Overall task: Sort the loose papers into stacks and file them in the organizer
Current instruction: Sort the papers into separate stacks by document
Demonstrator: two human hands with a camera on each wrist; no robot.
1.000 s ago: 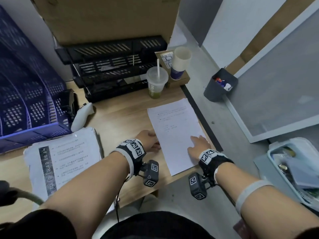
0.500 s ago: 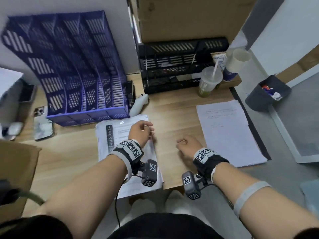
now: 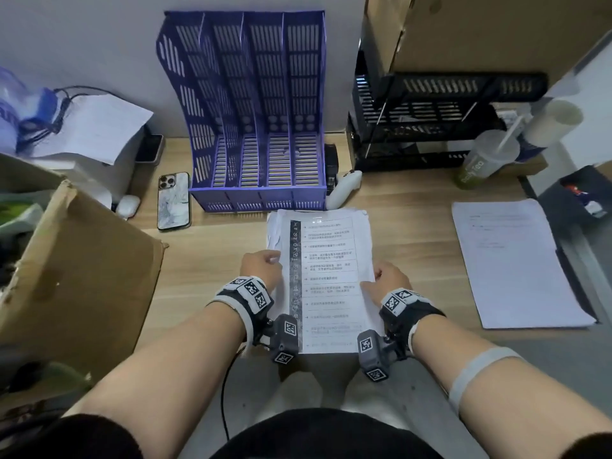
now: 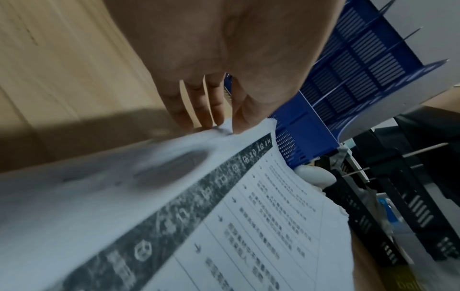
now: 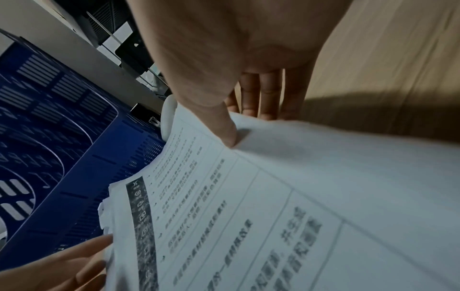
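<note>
A stack of printed papers (image 3: 326, 276) with a dark strip down its left side lies in front of the blue slotted organizer (image 3: 258, 127), whose slots show no papers. My left hand (image 3: 265, 265) pinches the stack's left edge, thumb (image 4: 245, 116) on top and fingers (image 4: 196, 110) underneath. My right hand (image 3: 385, 279) pinches the right edge the same way, with its thumb (image 5: 221, 128) on the top sheet (image 5: 273, 196). Both side edges are raised off the desk. A separate sheet (image 3: 513, 260) with little print lies flat at the right.
A cardboard box (image 3: 76, 260) stands at the left, with a phone (image 3: 174, 200) beside it. A white controller (image 3: 344, 188) lies next to the organizer. Black stacked trays (image 3: 430, 120) and a drink cup (image 3: 486, 160) stand at the back right. The desk's front edge is under my wrists.
Both hands left the sheet at the right and moved left to the printed stack. The left hand arrived first; the right hand has now taken hold of the other edge.
</note>
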